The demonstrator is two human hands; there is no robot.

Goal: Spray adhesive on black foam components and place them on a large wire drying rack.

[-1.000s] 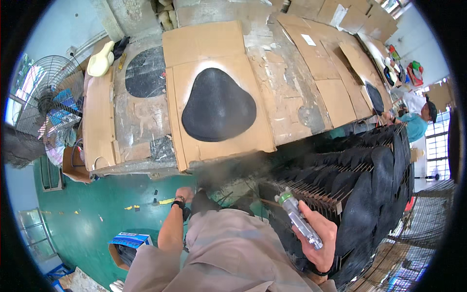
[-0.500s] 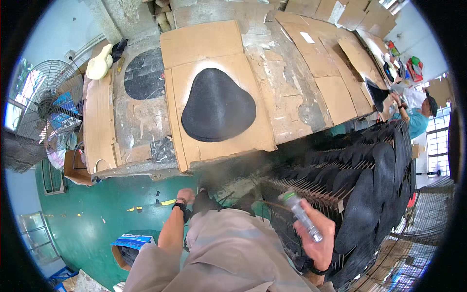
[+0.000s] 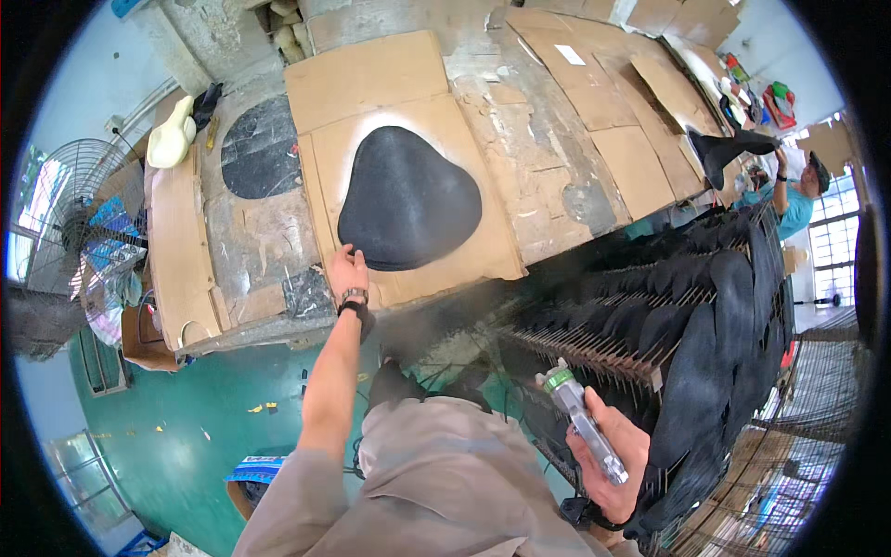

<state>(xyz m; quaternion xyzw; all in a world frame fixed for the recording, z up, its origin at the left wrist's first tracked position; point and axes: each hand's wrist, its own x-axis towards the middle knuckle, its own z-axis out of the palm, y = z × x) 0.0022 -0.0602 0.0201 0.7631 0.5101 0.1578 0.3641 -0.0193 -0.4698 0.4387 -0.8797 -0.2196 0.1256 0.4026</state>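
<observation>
A black rounded-triangular sheet (image 3: 408, 200) lies flat on a brown cardboard sheet (image 3: 367, 74), with pale overspray on the board around its upper edge. My left hand (image 3: 349, 271) reaches over the cardboard, its fingers stretched to the lower left edge of the black sheet. Whether the fingertips press on it or only rest beside it is hard to see. Low on the right, my right hand (image 3: 614, 455) is closed round a metal spray gun (image 3: 585, 422) with a green ring near its nozzle, held away from the bench.
A rack (image 3: 640, 367) packed with black pieces stands right of my legs. A pale bicycle saddle (image 3: 171, 135) and a wire-cage fan (image 3: 79, 200) are at the left. A co-worker (image 3: 796, 200) handles a black piece (image 3: 719, 153) at the bench's far right.
My left hand has risen from beside my legs to the black sheet's edge. My right hand still holds the spray gun, slightly lower. The co-worker has lifted part of a black piece.
</observation>
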